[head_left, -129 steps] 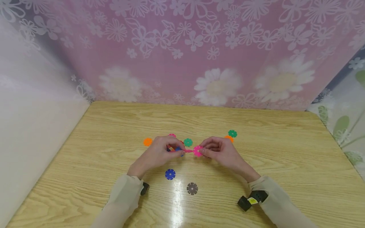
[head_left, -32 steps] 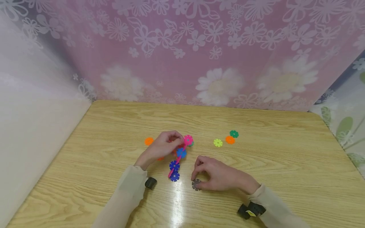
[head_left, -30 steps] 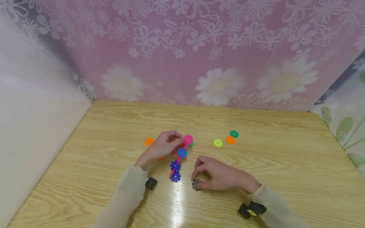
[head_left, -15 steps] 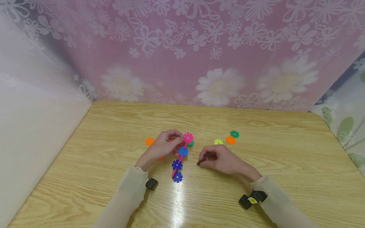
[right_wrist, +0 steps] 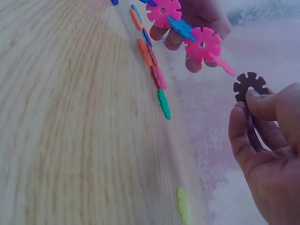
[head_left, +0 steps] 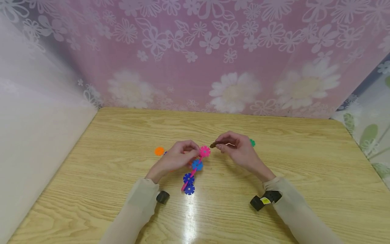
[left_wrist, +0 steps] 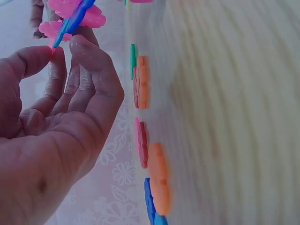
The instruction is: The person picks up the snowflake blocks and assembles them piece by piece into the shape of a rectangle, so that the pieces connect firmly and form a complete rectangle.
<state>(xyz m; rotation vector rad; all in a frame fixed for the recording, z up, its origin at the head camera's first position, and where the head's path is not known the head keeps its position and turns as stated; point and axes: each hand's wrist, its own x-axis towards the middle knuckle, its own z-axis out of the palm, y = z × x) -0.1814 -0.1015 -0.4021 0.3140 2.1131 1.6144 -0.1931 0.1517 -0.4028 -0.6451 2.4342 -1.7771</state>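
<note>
Pinched between the thumb and fingers of my left hand [head_left: 175, 157] is a chain of notched, flower-shaped plastic discs, slotted into one another at angles. It runs from a pink disc [head_left: 205, 151] at the far end, past a light blue disc [head_left: 197, 165], down to a dark blue disc [head_left: 189, 189] at the near end. My right hand [head_left: 242, 150] pinches a single dark brown notched disc [right_wrist: 248, 84], seen nearly edge-on from the head. A small gap separates this brown disc from the chain's far pink end.
An orange disc [head_left: 159, 151] lies left of my left hand, and a green disc [head_left: 252, 142] shows behind my right. Several loose discs lie in a row in the right wrist view, with a yellow disc [right_wrist: 183, 206] apart. A flowered curtain [head_left: 195, 67] backs the wooden table [head_left: 122, 128].
My right hand has picked the brown disc off the table and carried it up beside the chain's far end. The chain has shifted slightly right. My right hand now covers the yellow and right-hand orange discs.
</note>
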